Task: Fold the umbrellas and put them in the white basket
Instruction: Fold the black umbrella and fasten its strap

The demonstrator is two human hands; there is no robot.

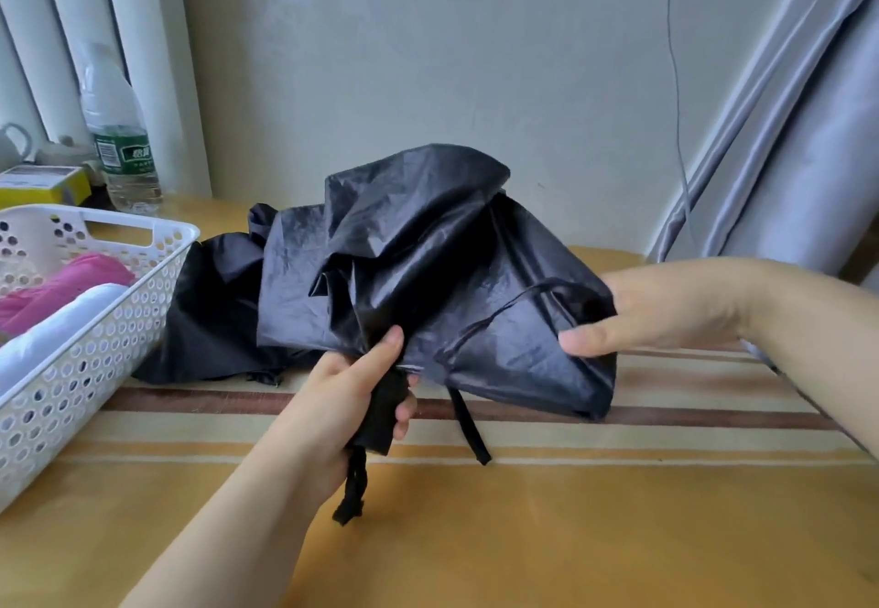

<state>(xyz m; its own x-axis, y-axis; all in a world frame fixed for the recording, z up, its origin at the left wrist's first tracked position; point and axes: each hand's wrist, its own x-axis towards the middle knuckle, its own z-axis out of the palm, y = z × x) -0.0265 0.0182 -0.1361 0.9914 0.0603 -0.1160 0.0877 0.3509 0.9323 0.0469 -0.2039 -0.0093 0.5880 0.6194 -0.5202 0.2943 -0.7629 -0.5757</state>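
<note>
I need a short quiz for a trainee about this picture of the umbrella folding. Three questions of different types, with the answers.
1. True or false: the left hand holds the black umbrella by its handle.
2. What lies in the white basket? A) a pink thing and a white thing B) a black umbrella C) a water bottle
3. Fill in: the right hand has its grip on the umbrella's ____.

Key
1. True.
2. A; the water bottle stands behind the basket.
3. Cloth: the thumb pinches the loose black cloth from the right side.
</note>
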